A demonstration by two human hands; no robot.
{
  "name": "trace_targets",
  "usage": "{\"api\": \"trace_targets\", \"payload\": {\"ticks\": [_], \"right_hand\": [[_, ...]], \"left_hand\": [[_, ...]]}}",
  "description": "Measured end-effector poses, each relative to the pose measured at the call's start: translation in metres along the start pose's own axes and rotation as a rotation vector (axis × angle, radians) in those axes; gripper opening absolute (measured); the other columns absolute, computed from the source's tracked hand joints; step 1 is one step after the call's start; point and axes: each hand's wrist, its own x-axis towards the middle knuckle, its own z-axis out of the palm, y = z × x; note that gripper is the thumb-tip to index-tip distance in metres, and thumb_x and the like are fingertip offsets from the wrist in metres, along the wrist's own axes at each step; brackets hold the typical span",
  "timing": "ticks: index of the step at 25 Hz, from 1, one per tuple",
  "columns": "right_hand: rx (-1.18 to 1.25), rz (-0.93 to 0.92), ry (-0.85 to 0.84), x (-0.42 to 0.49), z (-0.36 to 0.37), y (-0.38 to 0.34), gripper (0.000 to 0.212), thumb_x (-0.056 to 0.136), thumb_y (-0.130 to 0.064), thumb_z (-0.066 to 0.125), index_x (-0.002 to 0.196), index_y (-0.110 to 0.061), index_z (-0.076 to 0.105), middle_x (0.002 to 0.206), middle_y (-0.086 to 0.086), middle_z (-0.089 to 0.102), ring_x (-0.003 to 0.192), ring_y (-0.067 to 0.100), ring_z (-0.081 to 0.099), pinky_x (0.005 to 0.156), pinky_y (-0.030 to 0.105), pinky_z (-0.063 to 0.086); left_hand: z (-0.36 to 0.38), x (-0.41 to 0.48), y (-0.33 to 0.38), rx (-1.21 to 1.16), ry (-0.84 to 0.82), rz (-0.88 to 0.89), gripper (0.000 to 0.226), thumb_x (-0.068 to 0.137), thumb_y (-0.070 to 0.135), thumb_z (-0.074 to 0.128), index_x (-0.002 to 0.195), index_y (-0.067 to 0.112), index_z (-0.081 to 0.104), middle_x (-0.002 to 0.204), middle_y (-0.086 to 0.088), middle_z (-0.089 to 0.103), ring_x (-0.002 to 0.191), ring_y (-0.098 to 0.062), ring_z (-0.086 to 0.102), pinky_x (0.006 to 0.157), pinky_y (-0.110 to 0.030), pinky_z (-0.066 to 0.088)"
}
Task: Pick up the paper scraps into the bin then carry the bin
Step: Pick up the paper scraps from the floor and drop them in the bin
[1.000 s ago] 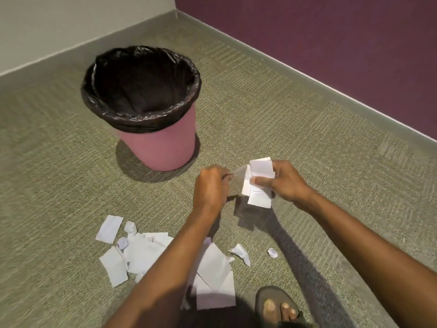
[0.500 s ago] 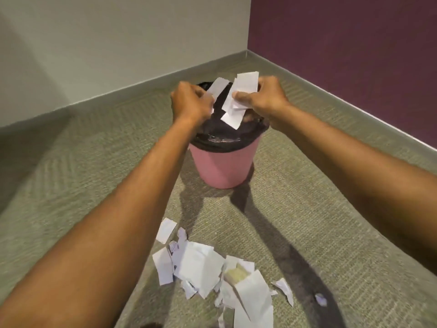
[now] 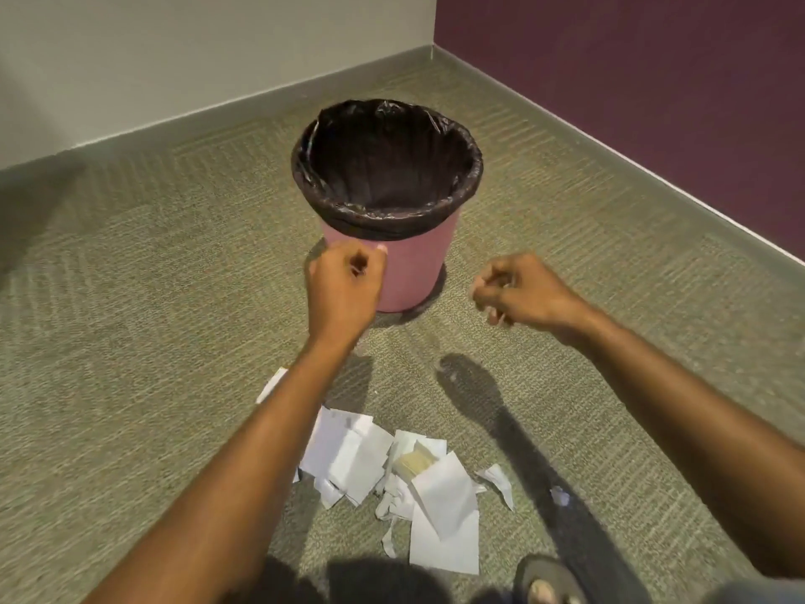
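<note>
A pink bin (image 3: 418, 263) lined with a black bag (image 3: 387, 167) stands on the carpet near the room's corner. My left hand (image 3: 344, 285) hovers in front of the bin's lower left side, fingers curled, nothing in it. My right hand (image 3: 522, 294) hangs to the right of the bin, fingers curled and blurred, with no paper visible in it. A heap of white paper scraps (image 3: 392, 468) lies on the carpet below my hands. Partly hidden under my left forearm is one scrap (image 3: 272, 383). Two small bits (image 3: 559, 496) lie to the heap's right.
Green carpet (image 3: 152, 320) covers the floor. A grey wall (image 3: 174, 50) runs behind the bin and a purple wall (image 3: 653, 80) runs along the right. My sandalled foot (image 3: 544, 581) shows at the bottom edge, near the heap.
Both hands held paper scraps over the bin half a second ago. Now the scraps are gone from my hands, and both hands have pulled back and down, in front of the bin.
</note>
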Motion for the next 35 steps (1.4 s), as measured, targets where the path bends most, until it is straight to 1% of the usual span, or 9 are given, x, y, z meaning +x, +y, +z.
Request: {"api": "trace_targets", "payload": {"ticks": [2,4,8,11,17,22,28,32,35], "right_hand": [[-0.311,0.179,-0.218,-0.037,0.025,0.064,0.015,0.089,-0.020,0.069,0.097,-0.009,0.064,0.094,0.007,0.069,0.079,0.018,0.067,0.068,0.036,0.058],[-0.637,0.355,-0.316,-0.072,0.053,0.121,0.038,0.087,-0.035,0.067,0.115,-0.013,0.056,0.114,0.009,0.063,0.098,0.027,0.064,0.082,0.039,0.055],[-0.810,0.465,-0.303,-0.131,0.098,0.184,0.049,0.090,-0.033,0.057,0.132,-0.015,0.039,0.125,0.014,0.046,0.103,0.036,0.064,0.081,0.040,0.052],[-0.869,0.364,-0.146,-0.139,0.112,0.190,0.029,0.092,-0.014,0.046,0.121,-0.013,0.049,0.118,0.012,0.049,0.094,0.033,0.066,0.073,0.041,0.052],[-0.648,0.167,-0.131,-0.115,0.120,0.164,0.014,0.093,-0.017,0.055,0.095,-0.011,0.067,0.098,0.010,0.058,0.087,0.034,0.065,0.071,0.038,0.049],[-0.687,0.207,-0.265,-0.117,0.135,0.156,0.033,0.083,-0.029,0.072,0.110,-0.014,0.062,0.112,0.006,0.050,0.098,0.028,0.060,0.082,0.038,0.053],[-0.724,0.090,-0.157,-0.135,0.152,0.163,0.035,0.094,-0.028,0.062,0.124,-0.013,0.056,0.126,0.008,0.049,0.097,0.023,0.060,0.081,0.036,0.055],[-0.667,0.174,-0.345,-0.137,0.141,0.166,0.070,0.077,-0.045,0.074,0.135,-0.021,0.043,0.127,0.005,0.041,0.108,0.026,0.051,0.081,0.038,0.052],[-0.883,0.039,-0.349,-0.148,0.155,0.167,0.061,0.084,-0.018,0.065,0.139,-0.019,0.038,0.133,0.010,0.039,0.108,0.028,0.048,0.074,0.039,0.054]], "left_hand": [[0.024,-0.066,-0.028,0.040,-0.390,-0.052,0.028,0.091,0.036,0.061,0.068,0.021,0.060,0.065,0.007,0.058,0.059,-0.006,0.053,0.058,-0.026,0.042],[0.042,-0.119,-0.050,0.193,-0.792,-0.063,0.027,0.086,0.044,0.067,0.102,0.023,0.064,0.098,0.005,0.061,0.088,-0.012,0.060,0.074,-0.027,0.047],[0.060,-0.166,-0.082,0.620,-1.243,0.171,0.095,0.070,0.062,0.071,0.148,0.031,0.026,0.152,-0.007,0.028,0.140,-0.030,0.025,0.112,-0.045,0.028],[0.059,-0.172,-0.088,0.811,-1.248,0.284,0.090,0.078,0.048,0.071,0.149,0.025,0.021,0.158,-0.013,0.015,0.145,-0.035,0.013,0.114,-0.051,0.020],[0.050,-0.167,-0.094,0.786,-1.117,0.272,0.045,0.088,0.010,0.056,0.132,0.014,0.045,0.141,-0.014,0.038,0.127,-0.034,0.040,0.088,-0.046,0.046],[0.053,-0.166,-0.094,0.751,-1.081,0.281,0.034,0.090,0.012,0.060,0.122,0.013,0.053,0.128,-0.012,0.045,0.116,-0.032,0.049,0.078,-0.045,0.050],[0.052,-0.166,-0.098,0.767,-1.077,0.297,0.028,0.090,0.018,0.065,0.116,0.008,0.059,0.123,-0.013,0.051,0.113,-0.032,0.052,0.076,-0.044,0.052],[0.050,-0.168,-0.099,0.757,-1.060,0.298,0.021,0.091,0.012,0.062,0.111,0.006,0.059,0.119,-0.013,0.052,0.109,-0.032,0.055,0.078,-0.044,0.053],[0.048,-0.170,-0.100,0.721,-1.046,0.278,0.018,0.091,0.013,0.062,0.108,0.005,0.060,0.114,-0.014,0.055,0.106,-0.032,0.057,0.078,-0.043,0.051]]}}
